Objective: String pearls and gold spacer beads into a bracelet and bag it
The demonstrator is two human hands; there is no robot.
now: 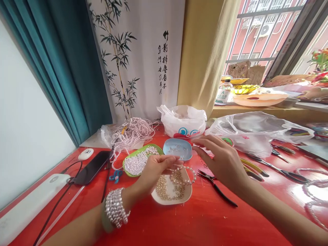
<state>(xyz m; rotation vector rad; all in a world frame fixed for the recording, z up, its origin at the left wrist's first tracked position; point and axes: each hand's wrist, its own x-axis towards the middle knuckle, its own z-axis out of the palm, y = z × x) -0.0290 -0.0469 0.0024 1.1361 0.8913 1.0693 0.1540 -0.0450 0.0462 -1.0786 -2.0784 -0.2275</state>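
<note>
The left hand [151,171] pinches a beaded strand [194,173] over the cream dish [172,202]; the right hand [221,155], fingers parted, hovers beside the blue dish [177,141]. Black-handled pliers [222,194] lie between cream dish and right forearm, cluttering the red tabletop [205,222].

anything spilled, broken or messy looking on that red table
Only the pink bead strands at back left look untidy, heaped in a tangle behind the green dish, some trailing beside it onto the red table. Nothing looks clearly spilled or broken: the white beads lie in the green dish, the gold beads in the cream dish.
</note>
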